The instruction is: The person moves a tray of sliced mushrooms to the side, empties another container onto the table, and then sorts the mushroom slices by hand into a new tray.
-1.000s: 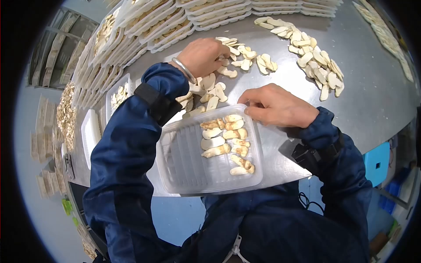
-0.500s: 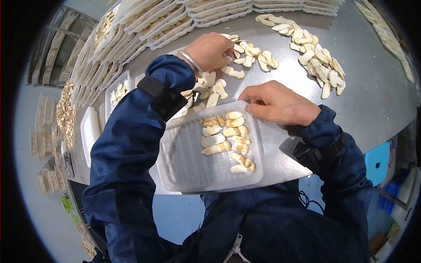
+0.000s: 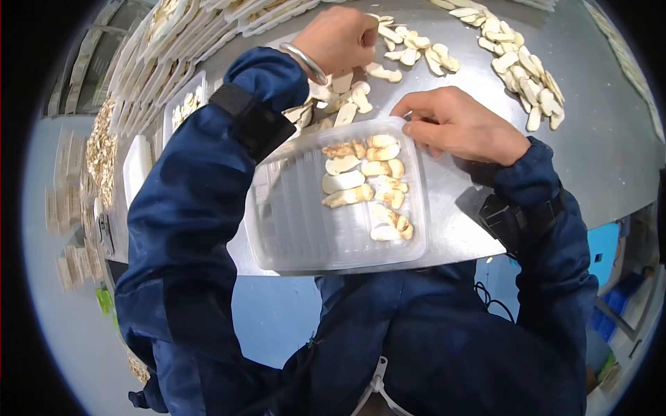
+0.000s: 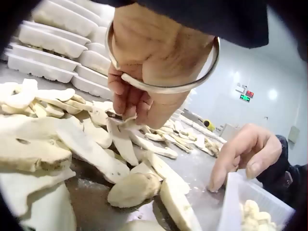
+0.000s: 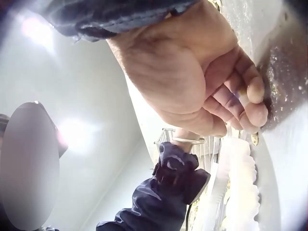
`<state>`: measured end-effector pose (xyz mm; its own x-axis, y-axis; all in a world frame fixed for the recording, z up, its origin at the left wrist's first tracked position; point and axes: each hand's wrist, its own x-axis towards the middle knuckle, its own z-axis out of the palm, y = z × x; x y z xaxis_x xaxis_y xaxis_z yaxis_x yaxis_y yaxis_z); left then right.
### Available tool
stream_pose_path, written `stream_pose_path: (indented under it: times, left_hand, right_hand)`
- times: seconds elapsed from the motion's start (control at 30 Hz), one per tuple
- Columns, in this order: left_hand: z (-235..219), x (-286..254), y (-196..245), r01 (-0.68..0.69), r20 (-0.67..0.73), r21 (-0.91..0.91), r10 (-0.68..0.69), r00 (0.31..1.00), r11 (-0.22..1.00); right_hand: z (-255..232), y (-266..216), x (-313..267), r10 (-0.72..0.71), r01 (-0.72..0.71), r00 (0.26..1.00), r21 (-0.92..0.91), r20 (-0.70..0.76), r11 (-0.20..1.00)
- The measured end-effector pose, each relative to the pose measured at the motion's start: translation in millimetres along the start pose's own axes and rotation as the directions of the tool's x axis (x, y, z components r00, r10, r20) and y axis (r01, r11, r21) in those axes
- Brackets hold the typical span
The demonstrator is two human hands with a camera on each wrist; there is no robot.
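Over a heap of pale mushroom slices (image 3: 348, 102), my left hand (image 3: 336, 40) has its fingers bent downward. The left wrist view shows the left hand (image 4: 149, 62) with its fingertips pinching the edge of a slice (image 4: 121, 140). A clear plastic tray (image 3: 288, 222) lies at the table's front edge, with browned slices (image 3: 348, 195) in two columns in its right half. At its far right corner my right hand (image 3: 468, 126) holds the rim between thumb and forefinger. In the right wrist view the right hand's (image 5: 187, 79) other fingers are loosely curled.
Stacks of filled trays (image 3: 156, 83) stand at the back left. Beside them are a smaller tray of slices (image 3: 186, 104) and a white tray (image 3: 137, 166). A long band of slices (image 3: 524, 69) runs across the table at the right.
The head view has tipped downward, so the table sits higher in it. My left hand has shifted slightly right over the slices; my right hand stays at the tray's corner.
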<state>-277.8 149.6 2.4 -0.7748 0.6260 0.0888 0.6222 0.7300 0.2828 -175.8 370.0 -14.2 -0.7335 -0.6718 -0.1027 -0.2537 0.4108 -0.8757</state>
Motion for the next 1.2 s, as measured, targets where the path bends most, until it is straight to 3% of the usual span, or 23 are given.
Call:
stream_pose_path:
  times: [0.1,0.13,0.23,0.37,0.43,0.57,0.6,0.9,1.0,1.1,1.17,1.2]
  left_hand:
    - [-29.2,-19.6,14.0,0.048,0.052,-0.287,-0.035,0.998,0.957]
    - [-39.1,-30.5,23.4,0.087,0.049,-0.262,-0.077,0.996,0.961]
    - [-59.0,-74.2,52.4,0.137,0.143,-0.414,-0.084,0.986,0.9]
    - [-30.9,-140.3,89.2,0.234,0.333,-0.639,-0.011,0.943,0.733]
    - [-19.8,-152.1,103.3,0.237,0.365,-0.598,-0.003,0.931,0.766]
    - [-2.1,-158.5,102.3,0.131,0.277,-0.556,0.034,0.96,0.821]
    - [0.3,-158.6,100.1,0.035,0.223,-0.502,0.09,0.971,0.864]
    - [-14.3,-158.9,105.5,-0.037,0.172,-0.295,0.091,0.981,0.955]
    - [-21.4,-159.7,93.8,-0.084,-0.031,-0.211,0.079,0.996,0.974]
    - [-40.8,-152.9,56.7,0.113,-0.204,-0.181,-0.149,0.967,0.977]
    - [-53.6,-141.6,30.2,0.316,-0.208,-0.125,-0.337,0.918,0.94]
    - [-54.4,-137.6,15.1,0.307,-0.253,-0.073,-0.315,0.915,0.949]
  right_hand:
    - [-2.2,4.4,2.2,-0.035,0.037,0.998,-0.03,0.054,0.999]
    - [-3.2,1.8,1.9,-0.019,0.021,0.997,-0.028,0.069,0.999]
    - [0.4,1.9,0.4,0.002,-0.002,0.999,0.012,0.032,1.0]
    - [-0.7,2.8,1.2,-0.026,0.025,0.997,0.016,0.072,1.0]
    - [0.8,5.4,1.3,-0.019,0.019,0.998,0.001,0.059,1.0]
    - [2.3,8.0,1.5,-0.04,0.039,0.999,0.017,0.032,0.999]
    - [2.6,8.1,1.8,-0.056,0.055,0.998,0.024,0.017,0.998]
    - [-0.3,4.1,0.9,-0.048,0.047,0.998,0.018,0.045,0.999]
    - [-1.2,1.8,-0.5,-0.028,0.025,0.998,0.065,0.048,0.998]
    - [-1.9,0.0,-0.6,-0.013,0.01,0.999,0.068,0.046,0.998]
    - [-2.6,-1.1,-0.3,-0.004,0.002,0.998,0.038,0.059,0.999]
    - [-3.1,-1.1,-0.2,0.003,-0.005,0.997,0.034,0.071,0.999]
